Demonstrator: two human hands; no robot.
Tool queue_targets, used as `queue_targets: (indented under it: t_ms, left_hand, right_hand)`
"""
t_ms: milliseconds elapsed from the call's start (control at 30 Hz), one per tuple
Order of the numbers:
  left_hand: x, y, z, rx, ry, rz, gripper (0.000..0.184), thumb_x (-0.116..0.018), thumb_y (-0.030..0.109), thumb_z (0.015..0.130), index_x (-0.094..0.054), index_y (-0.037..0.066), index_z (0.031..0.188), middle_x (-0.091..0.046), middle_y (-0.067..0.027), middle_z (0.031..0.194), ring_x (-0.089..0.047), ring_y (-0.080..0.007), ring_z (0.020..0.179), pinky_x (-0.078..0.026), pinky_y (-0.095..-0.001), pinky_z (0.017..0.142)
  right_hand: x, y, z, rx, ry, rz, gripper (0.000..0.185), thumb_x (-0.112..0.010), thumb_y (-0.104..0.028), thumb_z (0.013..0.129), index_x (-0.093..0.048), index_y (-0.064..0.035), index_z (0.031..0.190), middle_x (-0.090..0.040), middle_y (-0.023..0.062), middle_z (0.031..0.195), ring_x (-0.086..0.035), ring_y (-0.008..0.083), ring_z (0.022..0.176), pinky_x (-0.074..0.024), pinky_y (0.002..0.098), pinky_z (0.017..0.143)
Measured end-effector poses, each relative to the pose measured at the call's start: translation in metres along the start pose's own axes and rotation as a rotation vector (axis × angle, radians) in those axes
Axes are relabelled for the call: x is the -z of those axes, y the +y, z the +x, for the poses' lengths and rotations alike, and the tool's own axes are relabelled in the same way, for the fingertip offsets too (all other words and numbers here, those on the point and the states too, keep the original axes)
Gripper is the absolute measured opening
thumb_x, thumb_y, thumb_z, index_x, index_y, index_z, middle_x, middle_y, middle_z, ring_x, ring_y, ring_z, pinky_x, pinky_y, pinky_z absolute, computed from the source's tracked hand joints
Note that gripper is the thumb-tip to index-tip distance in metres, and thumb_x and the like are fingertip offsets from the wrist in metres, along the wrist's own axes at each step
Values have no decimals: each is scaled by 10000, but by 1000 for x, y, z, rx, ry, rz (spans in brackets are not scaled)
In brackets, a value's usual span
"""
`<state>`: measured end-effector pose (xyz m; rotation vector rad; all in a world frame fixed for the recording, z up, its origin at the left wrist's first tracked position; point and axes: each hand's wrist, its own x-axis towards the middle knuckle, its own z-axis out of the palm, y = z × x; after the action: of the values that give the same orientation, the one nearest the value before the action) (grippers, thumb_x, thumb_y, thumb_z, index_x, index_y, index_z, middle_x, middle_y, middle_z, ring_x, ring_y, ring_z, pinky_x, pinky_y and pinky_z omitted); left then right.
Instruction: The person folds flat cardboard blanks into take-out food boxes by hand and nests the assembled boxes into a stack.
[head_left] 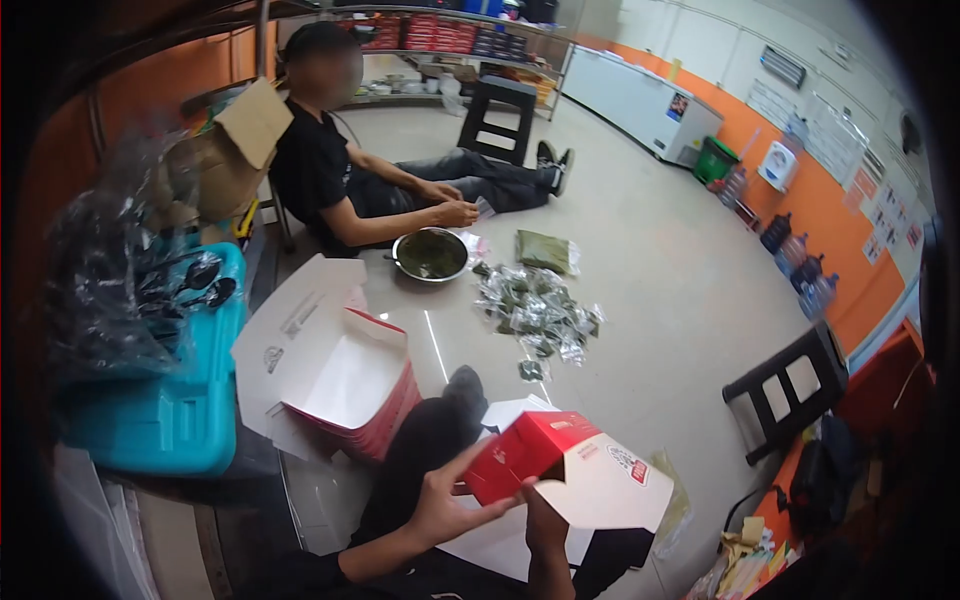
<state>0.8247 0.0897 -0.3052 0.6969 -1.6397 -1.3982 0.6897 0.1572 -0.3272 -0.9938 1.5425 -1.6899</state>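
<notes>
A red and white food carton (520, 452), partly folded, is above my lap, its printed lid flap (615, 485) hanging out to the right. My left hand (450, 508) is closed round the carton's left side, with fingers behind it and along its lower edge. Near the carton's front edge, my right hand (545, 522) grips beside the flap; some of its fingers are hidden by the card. Flat white card (490, 550) lies across my legs beneath. To the left stands a stack of nested open cartons (385, 400), red outside and white inside.
Small clear bags of green stuff (535, 305) lie on the floor beside a larger green pack (545, 252). A person (320, 170) sits by a metal bowl (430, 255). A turquoise box (170, 420) is at left, black stools (790, 390) at right and back.
</notes>
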Motion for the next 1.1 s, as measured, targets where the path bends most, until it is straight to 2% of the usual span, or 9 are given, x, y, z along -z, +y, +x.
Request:
queue_targets:
  t_ms: [67,167,300,400,500,733,767,867,1100]
  left_hand:
    - [15,-3,0,50,144,-376,662,-714,84,747,-357,-8,1297,-491,-117,1204,-477,-155,1126,-423,-327,937]
    - [54,-9,0,108,401,-709,529,-637,131,821,-354,44,1259,-516,-61,1091,-554,-116,935,-505,-256,745]
    - [84,13,-2,179,485,-860,423,-559,168,870,-332,88,1218,-493,-12,1010,-489,-61,776,-445,-220,630]
    - [99,5,-6,186,504,-723,504,-567,170,869,-261,108,1265,-484,-20,1019,-458,-50,753,-404,-204,604]
    - [110,14,-6,201,529,-511,775,-556,209,886,34,59,1365,-510,-54,1035,-492,-82,801,-439,-238,654]
    - [144,44,-43,346,301,180,789,-464,251,931,139,-1,1374,-581,-169,976,-585,-209,872,-477,-313,761]
    - [143,40,-48,320,384,333,611,-499,321,911,-228,-63,1301,-595,-162,954,-611,-225,842,-486,-308,710]
    - [150,23,-47,288,528,389,427,-554,287,882,-455,-32,1148,-601,-140,903,-610,-241,796,-478,-313,665]
    - [153,33,-38,140,506,478,188,-627,213,810,-607,46,894,-589,-110,842,-595,-262,774,-460,-321,662]
  right_hand:
    - [-15,-7,6,304,-37,-216,380,-656,-219,804,-490,20,1049,-553,89,922,-554,167,793,-452,282,731]
    - [-29,-51,2,362,11,87,259,-685,-123,730,-478,-4,829,-511,111,783,-499,179,750,-388,273,722]
    - [-51,-53,48,453,-22,-223,571,-591,-287,807,-361,9,1238,-410,160,1186,-457,236,1026,-384,350,847]
    - [-84,-43,83,86,-372,42,772,-591,-286,820,-154,-52,1412,-296,178,1364,-366,286,1212,-318,404,983]
    - [-118,-29,110,265,-383,-20,734,-571,-237,839,-147,-46,1408,-312,177,1356,-391,256,1193,-339,372,971]
    - [-166,1,162,29,-400,157,450,-514,-134,845,-383,-21,1260,-515,134,1123,-492,160,1023,-395,262,846]
    - [-173,6,164,50,-369,133,448,-490,-115,836,-385,-25,1263,-515,137,1124,-493,162,1025,-397,267,849]
    - [-187,8,162,86,-355,33,504,-424,-67,810,-355,-33,1308,-490,156,1168,-481,198,1056,-382,307,898]
    - [-199,-11,146,417,-283,-349,546,-364,-75,816,-310,-49,1359,-492,239,1128,-505,293,1013,-372,365,913]
